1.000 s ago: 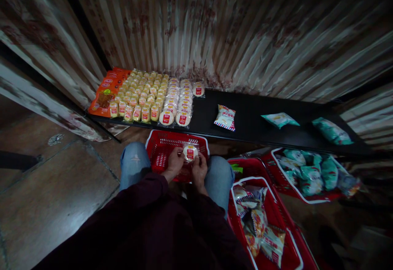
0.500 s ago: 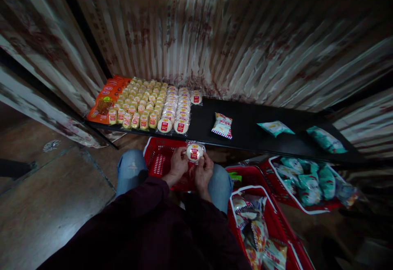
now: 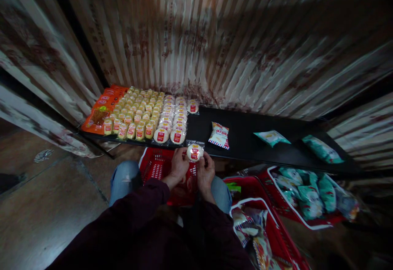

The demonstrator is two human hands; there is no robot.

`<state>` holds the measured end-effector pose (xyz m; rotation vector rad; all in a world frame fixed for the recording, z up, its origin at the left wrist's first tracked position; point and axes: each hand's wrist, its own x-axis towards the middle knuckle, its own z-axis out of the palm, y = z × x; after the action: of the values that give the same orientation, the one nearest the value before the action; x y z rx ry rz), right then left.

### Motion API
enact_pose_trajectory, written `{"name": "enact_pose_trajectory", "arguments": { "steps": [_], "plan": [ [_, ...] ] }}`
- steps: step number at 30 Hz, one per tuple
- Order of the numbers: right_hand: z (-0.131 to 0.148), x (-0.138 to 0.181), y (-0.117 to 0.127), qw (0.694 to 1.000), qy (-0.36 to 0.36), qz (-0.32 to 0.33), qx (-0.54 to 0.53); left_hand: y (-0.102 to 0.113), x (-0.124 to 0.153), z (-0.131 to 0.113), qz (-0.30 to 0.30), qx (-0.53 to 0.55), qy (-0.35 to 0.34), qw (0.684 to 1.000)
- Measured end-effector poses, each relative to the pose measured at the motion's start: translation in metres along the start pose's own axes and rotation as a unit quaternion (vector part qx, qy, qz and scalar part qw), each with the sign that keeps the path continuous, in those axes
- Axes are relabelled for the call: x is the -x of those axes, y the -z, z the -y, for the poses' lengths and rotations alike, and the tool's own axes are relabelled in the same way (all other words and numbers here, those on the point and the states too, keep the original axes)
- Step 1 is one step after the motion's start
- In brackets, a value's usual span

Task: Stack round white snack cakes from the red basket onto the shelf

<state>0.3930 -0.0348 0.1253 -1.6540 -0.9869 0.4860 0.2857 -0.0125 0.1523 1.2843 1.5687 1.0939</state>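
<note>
Black shelf [image 3: 245, 139] edge, round cake packet [image 3: 194, 152] pinched between both hands' fingers [image 3: 184, 158]

Basket [image 3: 153, 164] btwn knees, below shelf [image 3: 245, 139]

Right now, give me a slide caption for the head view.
Both hands, left hand and right hand, hold a wrapped round cake at the black shelf edge.

Round bun pack [image 3: 194, 152] in my fingers [image 3: 183, 160]: pale cream with a red-and-yellow label. Worktop [image 3: 245, 143] is black. On its left end: orange packs [image 3: 100, 110], then yellow cakes [image 3: 135, 114] with red labels. Mid-worktop pack [image 3: 219, 135]: white, red print, striped edge. Toward its right end: teal-green packs [image 3: 321, 149]. Basket [image 3: 155, 165] below the worktop: red. My sleeves [image 3: 147, 221]: dark maroon. Jeans [image 3: 124, 178]: light blue.
</note>
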Motion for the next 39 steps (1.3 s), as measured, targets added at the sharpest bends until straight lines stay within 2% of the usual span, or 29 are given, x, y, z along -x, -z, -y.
{"name": "enact_pose_trajectory", "arguments": {
  "steps": [14, 19, 24, 39],
  "plan": [
    [-0.004, -0.045, -0.014, 1.0, 0.029, 0.01, 0.0, -0.007, -0.032, -0.021, 0.016, -0.038, 0.021, 0.999],
    [-0.01, -0.06, -0.021, 0.999, 0.033, 0.011, -0.007, -0.014, -0.046, -0.026, 0.018, -0.036, 0.025, 0.999],
    [-0.005, -0.075, -0.025, 0.999, 0.033, 0.009, -0.013, -0.021, -0.058, -0.031, 0.016, -0.044, 0.016, 0.999],
    [-0.004, -0.106, -0.037, 0.998, 0.045, 0.011, 0.037, -0.035, -0.084, -0.049, 0.035, -0.067, 0.026, 0.997]
  ]
}}
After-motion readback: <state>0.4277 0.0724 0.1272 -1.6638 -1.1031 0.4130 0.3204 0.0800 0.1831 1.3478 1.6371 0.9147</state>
